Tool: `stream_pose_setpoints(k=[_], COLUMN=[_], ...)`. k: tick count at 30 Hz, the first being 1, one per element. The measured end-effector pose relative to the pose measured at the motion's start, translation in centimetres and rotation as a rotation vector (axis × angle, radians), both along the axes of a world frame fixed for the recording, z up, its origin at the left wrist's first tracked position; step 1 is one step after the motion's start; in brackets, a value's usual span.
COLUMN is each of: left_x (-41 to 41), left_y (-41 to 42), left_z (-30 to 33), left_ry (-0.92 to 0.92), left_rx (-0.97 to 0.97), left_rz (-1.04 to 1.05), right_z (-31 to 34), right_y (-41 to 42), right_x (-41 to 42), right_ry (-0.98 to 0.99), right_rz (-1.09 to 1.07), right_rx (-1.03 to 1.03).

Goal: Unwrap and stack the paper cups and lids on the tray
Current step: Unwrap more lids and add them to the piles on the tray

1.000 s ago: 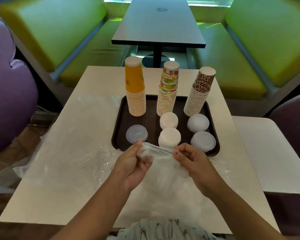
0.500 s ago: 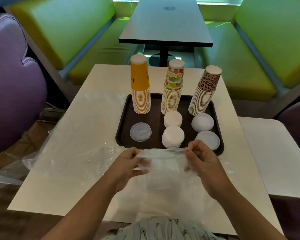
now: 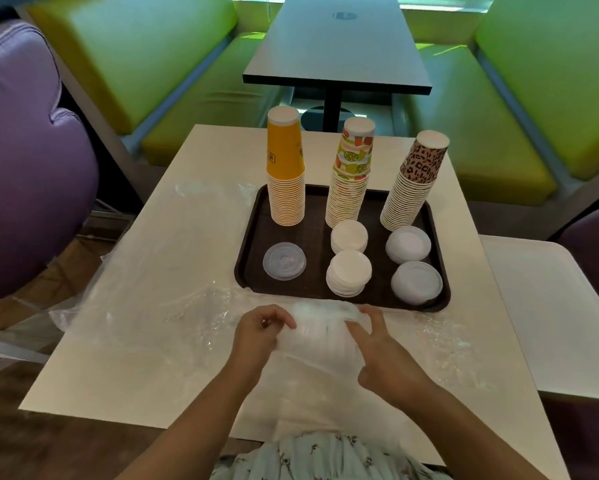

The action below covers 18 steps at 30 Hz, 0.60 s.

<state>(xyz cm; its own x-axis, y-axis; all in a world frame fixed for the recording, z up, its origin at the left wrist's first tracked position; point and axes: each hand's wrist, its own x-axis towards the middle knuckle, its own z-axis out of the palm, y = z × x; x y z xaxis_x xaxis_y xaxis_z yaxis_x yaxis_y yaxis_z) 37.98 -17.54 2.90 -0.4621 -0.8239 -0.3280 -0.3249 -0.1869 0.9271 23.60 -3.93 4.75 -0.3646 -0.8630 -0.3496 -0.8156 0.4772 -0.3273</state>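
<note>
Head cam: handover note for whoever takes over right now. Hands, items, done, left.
Left hand: pinches the clear plastic wrap at the near table edge.
Right hand: fingers fairly straight, resting on the same wrap.
Tray: yellow cup stack, fruit-print cup stack and leopard-print cup stack along the back; five lid piles in front, including a clear lid.
Done: those cups and lids are on the tray.
Left: open this wrap; what it holds is too blurred to tell.

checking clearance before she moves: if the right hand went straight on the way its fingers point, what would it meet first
Probably the near rim of the tray, past the plastic wrap under the right hand; depth is unclear.
</note>
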Motion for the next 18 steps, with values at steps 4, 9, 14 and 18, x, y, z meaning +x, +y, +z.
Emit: stream_pose_setpoints(k=[4,9,14,18], left_x=[-0.5,-1.1,-1.4,-1.2], left_y=[0.1,-0.6,-1.0,-1.1], left_z=[-0.6,-2.4,-3.7,-4.9], left_ry=[-0.156,-0.203,-0.219,-0.298], left_rx=[-0.458,-0.333,-0.258,-0.310], left_rz=[-0.039,-0.127,-0.176,-0.229], right_z=[-0.8,-1.9,-3.7,-4.7], right_y=[-0.8,-0.8,-0.8,-0.6], right_x=[0.2,-1.4,-2.3,-2.9], right_ry=[-0.062,-0.277,-0.414,-0.553], right_rz=[0.040,0.040,-0.030,-0.187], right_rx=[-0.049,-0.150,-0.210,-0.242])
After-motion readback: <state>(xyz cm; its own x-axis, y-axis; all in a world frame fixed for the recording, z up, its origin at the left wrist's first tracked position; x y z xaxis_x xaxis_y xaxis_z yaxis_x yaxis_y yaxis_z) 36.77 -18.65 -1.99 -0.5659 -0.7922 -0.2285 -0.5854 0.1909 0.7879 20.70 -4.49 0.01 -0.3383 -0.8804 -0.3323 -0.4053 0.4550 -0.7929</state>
